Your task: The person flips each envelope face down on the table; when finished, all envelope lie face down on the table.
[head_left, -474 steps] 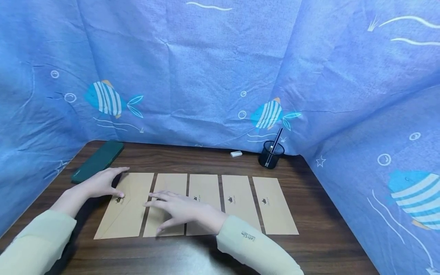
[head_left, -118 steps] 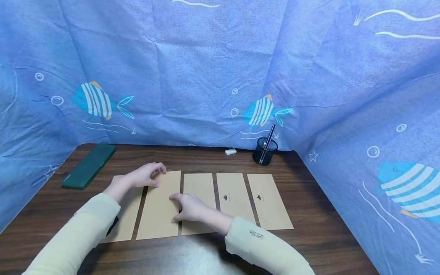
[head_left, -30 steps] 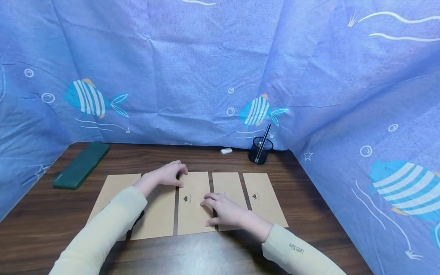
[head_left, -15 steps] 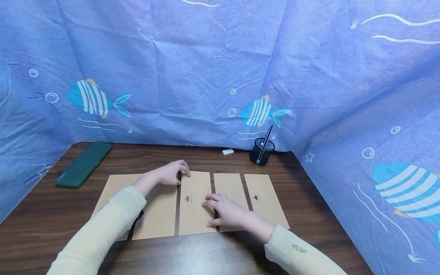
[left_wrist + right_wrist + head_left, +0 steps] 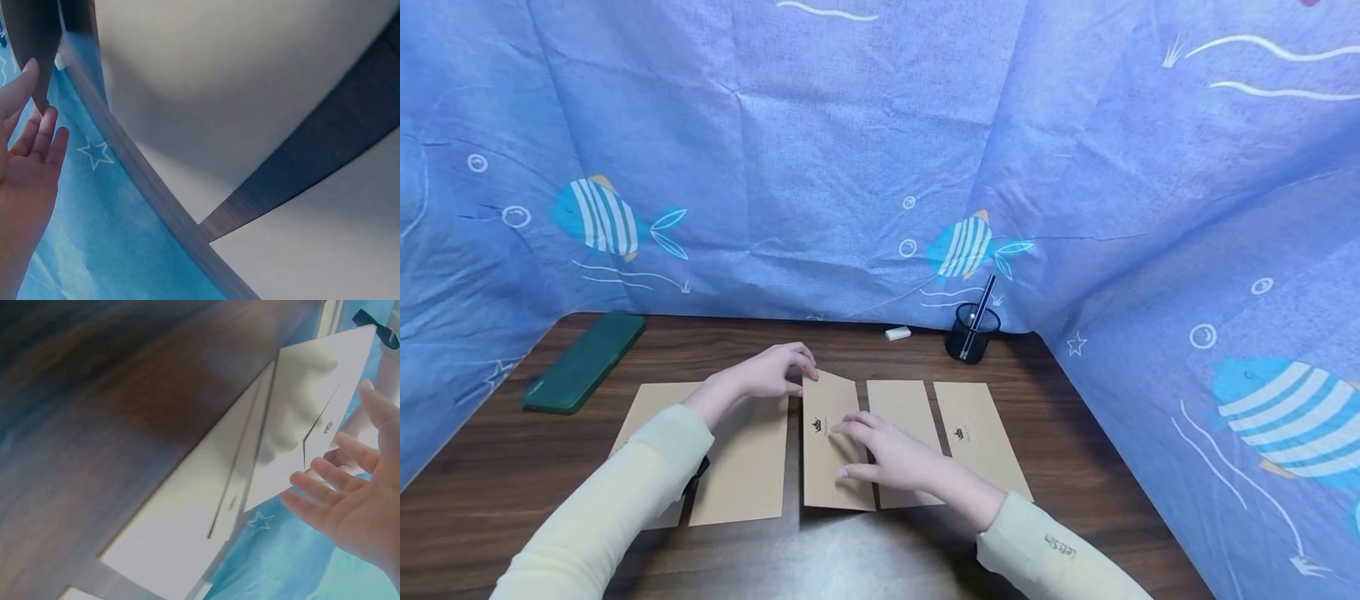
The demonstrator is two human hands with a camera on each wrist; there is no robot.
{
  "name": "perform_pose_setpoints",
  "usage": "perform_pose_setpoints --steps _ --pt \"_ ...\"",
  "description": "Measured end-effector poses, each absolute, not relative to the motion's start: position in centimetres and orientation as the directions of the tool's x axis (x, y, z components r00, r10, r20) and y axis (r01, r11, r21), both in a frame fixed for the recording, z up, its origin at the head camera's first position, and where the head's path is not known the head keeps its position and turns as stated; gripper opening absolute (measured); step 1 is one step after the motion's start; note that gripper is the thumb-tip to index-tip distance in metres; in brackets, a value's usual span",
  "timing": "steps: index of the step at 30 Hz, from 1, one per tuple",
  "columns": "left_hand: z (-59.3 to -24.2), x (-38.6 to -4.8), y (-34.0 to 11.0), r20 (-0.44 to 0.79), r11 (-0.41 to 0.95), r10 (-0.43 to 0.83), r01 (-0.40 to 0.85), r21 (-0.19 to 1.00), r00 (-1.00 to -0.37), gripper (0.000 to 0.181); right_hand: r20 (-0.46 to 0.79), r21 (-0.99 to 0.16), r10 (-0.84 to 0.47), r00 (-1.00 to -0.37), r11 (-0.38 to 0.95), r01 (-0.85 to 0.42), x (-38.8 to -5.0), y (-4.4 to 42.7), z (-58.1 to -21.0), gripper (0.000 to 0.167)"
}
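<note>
My left hand [image 5: 769, 371] pinches the far left corner of the middle envelope [image 5: 831, 475], whose left edge is lifted off the table. A small black crown print shows on that envelope. In the left wrist view the thumb and fingers of my left hand [image 5: 28, 150] hold its dark corner. My right hand [image 5: 891, 450] hovers over the envelope's right part with fingers spread, holding nothing; the right wrist view shows the same hand [image 5: 356, 494] beside the raised envelope [image 5: 300, 381]. Two brown envelopes lie to the left, one of them plain [image 5: 741, 475], and two to the right.
A green case [image 5: 583, 362] lies at the table's back left. A small white block [image 5: 897, 333] and a black mesh cup [image 5: 972, 335] with a pen stand near the back edge. Blue fish-patterned cloth [image 5: 820, 167] hangs behind and to the right of the wooden table [image 5: 880, 558].
The middle envelope's left edge has risen off the table in my left hand. My right hand has shifted slightly left. Earlier my hands were over the envelopes farther left.
</note>
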State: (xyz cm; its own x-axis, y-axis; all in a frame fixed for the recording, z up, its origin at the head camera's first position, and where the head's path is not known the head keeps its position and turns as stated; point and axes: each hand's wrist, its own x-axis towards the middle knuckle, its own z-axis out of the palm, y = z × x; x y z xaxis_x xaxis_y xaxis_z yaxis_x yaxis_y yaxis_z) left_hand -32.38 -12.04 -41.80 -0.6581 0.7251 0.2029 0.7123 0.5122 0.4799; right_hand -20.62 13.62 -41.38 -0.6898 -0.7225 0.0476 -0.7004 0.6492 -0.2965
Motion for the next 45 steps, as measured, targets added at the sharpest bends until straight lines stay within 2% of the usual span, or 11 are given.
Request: perform_pose_setpoints --steps 4,9,17,25,29,34,40,45 --pt "-41.1 -32.4 -11.8 0.235 0.506 0.714 0.718 0.478 -0.66 0.022 0.102 -0.298 -0.731 -0.674 0.624 -0.722 -20.7 13.3 -40.6 0.058" --pt "-40.2 -32.5 -11.5 0.278 0.491 0.707 0.734 0.469 -0.65 0.016 0.114 -0.335 -0.715 -0.689 0.626 -0.705 -20.6 13.1 -39.3 0.057" --pt "-39.1 -32.7 -11.1 0.37 0.443 0.691 0.769 0.461 -0.621 0.008 0.099 -0.478 -0.713 -0.694 0.578 -0.661 -20.4 12.8 -38.2 0.057" --pt "-37.6 -32.6 -10.6 0.394 0.449 0.665 0.761 0.468 -0.634 0.006 0.124 -0.502 -0.68 -0.723 0.585 -0.637 -20.3 12.5 -37.1 0.054" --pt "-36.8 -32.5 -10.3 0.397 0.453 0.65 0.749 0.483 -0.648 0.005 0.185 -0.503 -0.668 -0.72 0.565 -0.654 -20.4 12.6 -36.9 0.052" --pt "-36.2 -32.5 -9.7 0.428 0.455 0.63 0.755 0.472 -0.648 0.007 0.296 -0.44 -0.668 -0.683 0.539 -0.718 -20.8 12.8 -37.1 0.048" --pt "-36.1 -32.3 -9.3 0.453 0.445 0.631 0.772 0.454 -0.63 0.018 0.297 -0.434 -0.601 -0.742 0.607 -0.666 -20.8 13.1 -37.6 0.046" --pt "-36.6 -32.2 -10.0 0.431 0.455 0.62 0.747 0.484 -0.656 0.037 0.291 -0.504 -0.556 -0.779 0.603 -0.618 -20.9 13.8 -38.8 0.048"
